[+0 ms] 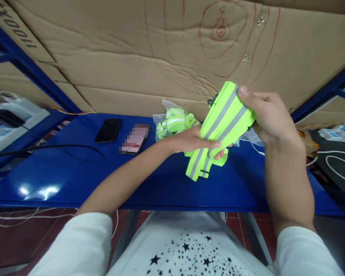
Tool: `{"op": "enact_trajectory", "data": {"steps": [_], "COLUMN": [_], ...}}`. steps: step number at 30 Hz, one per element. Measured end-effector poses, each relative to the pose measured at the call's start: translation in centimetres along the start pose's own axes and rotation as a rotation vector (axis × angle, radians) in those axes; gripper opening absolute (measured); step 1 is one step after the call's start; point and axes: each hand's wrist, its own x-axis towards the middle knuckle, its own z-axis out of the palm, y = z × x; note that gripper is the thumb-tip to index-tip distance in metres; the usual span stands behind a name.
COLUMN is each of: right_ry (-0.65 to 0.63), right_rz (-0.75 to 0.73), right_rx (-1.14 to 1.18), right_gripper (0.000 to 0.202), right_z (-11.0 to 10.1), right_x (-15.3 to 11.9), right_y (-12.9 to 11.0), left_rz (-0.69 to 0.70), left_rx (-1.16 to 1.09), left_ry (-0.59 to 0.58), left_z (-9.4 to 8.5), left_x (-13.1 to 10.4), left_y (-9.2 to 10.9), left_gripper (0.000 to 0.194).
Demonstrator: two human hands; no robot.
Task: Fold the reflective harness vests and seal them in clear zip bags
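Bright yellow-green reflective straps [222, 115] with grey stripes are held up above the blue table, tilted from lower left to upper right. My left hand [194, 140] is closed around their lower middle, thumb on top, and loose ends hang below it. At the upper end my right hand [271, 113] grips them, thumb pressed on the front face; its other fingers are mostly hidden behind the straps. A dark buckle [212, 100] shows at the upper left edge. Behind my left hand lie clear plastic bags of similar straps [175, 120].
On the blue table [109, 184] lie a dark phone [107, 130] and a second phone with a lit, blurred screen [135, 138]. Cardboard [117, 73] with red drawn lines stands behind. Black cables [46, 150] cross the left side; white cables [337, 161] lie at right.
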Motion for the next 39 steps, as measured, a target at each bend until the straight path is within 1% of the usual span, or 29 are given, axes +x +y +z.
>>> {"op": "enact_trajectory", "data": {"steps": [2, 4, 6, 8, 9, 11, 13, 14, 15, 17, 19, 20, 21, 23, 25, 27, 29, 32, 34, 35, 37, 39], "right_ry": [-0.127, -0.208, -0.249, -0.254, -0.254, -0.248, -0.236, -0.239, -0.263, -0.379, -0.477, -0.478, -0.442, -0.307, -0.161, -0.075, -0.08, -0.248, -0.32, -0.321, -0.282, -0.265], "right_rz": [0.12, 0.192, 0.24, 0.264, 0.262, 0.206, 0.127, 0.097, 0.078, 0.04, -0.036, -0.083, -0.13, -0.196, -0.212, -0.163, -0.065, 0.135, 0.197, 0.185, 0.099, 0.022], "right_rx": [0.188, 0.295, 0.366, 0.407, 0.391, 0.26, 0.125, 0.09, 0.068, -0.004, -0.153, -0.223, -0.274, -0.329, -0.319, -0.23, -0.084, 0.097, 0.118, 0.1, 0.029, -0.035], "right_gripper": [0.05, 0.044, 0.035, 0.027, 0.025, 0.023, 0.029, 0.035, 0.043, 0.054, 0.048, 0.044, 0.041, 0.037, 0.035, 0.036, 0.039, 0.05, 0.054, 0.051, 0.044, 0.042], "right_z": [0.1, 0.5, 1.0, 1.5, 1.7, 1.9, 1.9, 1.7, 1.6, 1.3, 1.4, 1.6, 1.8, 2.2, 2.1, 1.5, 0.6, -0.2, 0.0, 0.3, 0.8, 1.0], "right_x": [0.2, 0.4, 0.6, 0.7, 0.8, 0.9, 0.9, 0.9, 0.8, 0.5, 0.2, 0.1, -0.1, -0.3, -0.4, -0.3, -0.2, 0.2, 0.5, 0.7, 0.9, 1.1], "right_y": [0.3, 0.5, 0.7, 1.0, 1.2, 1.7, 2.1, 2.1, 2.1, 1.8, 1.3, 1.0, 0.7, 0.3, 0.0, -0.1, 0.0, 0.6, 1.2, 1.6, 2.2, 2.4], "left_rz": [0.005, -0.002, -0.027, -0.042, -0.039, -0.026, -0.014, -0.009, -0.001, 0.006, 0.009, 0.017, 0.027, 0.032, -0.014, -0.094, -0.141, -0.129, -0.113, -0.104, -0.081, -0.062], "left_rx": [0.052, 0.092, 0.119, 0.116, 0.108, 0.095, 0.084, 0.082, 0.084, 0.102, 0.104, 0.077, 0.03, -0.07, -0.096, -0.062, -0.046, -0.021, 0.009, 0.016, 0.012, 0.0], "left_ry": [-0.021, -0.011, 0.011, 0.023, 0.027, 0.031, 0.037, 0.041, 0.046, 0.054, 0.066, 0.079, 0.093, 0.116, 0.105, 0.053, -0.006, -0.065, -0.089, -0.096, -0.093, -0.066], "left_z": [0.2, 0.2, 0.1, 0.0, -0.1, -0.2, -0.3, -0.4, -0.4, -0.5, -0.6, -0.6, -0.6, -0.8, -0.9, -1.0, -1.0, -0.6, -0.1, 0.1, 0.4, 0.5], "left_x": [0.0, -0.1, -0.2, -0.3, -0.3, -0.4, -0.3, -0.3, -0.3, -0.2, -0.1, -0.1, -0.1, -0.2, -0.3, -0.4, -0.4, -0.5, -0.6, -0.6, -0.6, -0.6], "left_y": [0.4, 0.7, 0.8, 0.8, 0.8, 0.8, 0.9, 1.0, 1.0, 1.0, 0.9, 0.8, 0.8, 0.6, 0.4, 0.3, 0.3, 0.8, 1.3, 1.5, 1.9, 1.9], "left_gripper": [0.041, 0.042, 0.043, 0.043, 0.042, 0.041, 0.042, 0.043, 0.044, 0.043, 0.038, 0.035, 0.033, 0.035, 0.041, 0.041, 0.04, 0.044, 0.045, 0.044, 0.041, 0.039]}}
